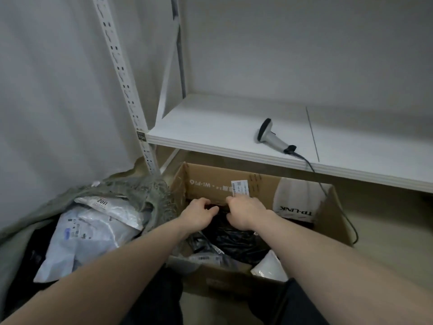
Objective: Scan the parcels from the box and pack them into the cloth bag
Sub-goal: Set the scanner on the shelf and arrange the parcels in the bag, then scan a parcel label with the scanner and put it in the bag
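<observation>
A white shelf [210,127] runs across the right half of the frame, fixed to a white slotted post [121,73] at upper left. On it lies one thing — a grey-and-black scanner [273,136], on its side at centre right, its cable [328,191] dropping over the front edge. Below, the pale floor [379,233] carries an open cardboard box [257,184] at lower centre and, just beside it at lower left, a green cloth bag [140,191] — the two touching at the box's left wall.
</observation>
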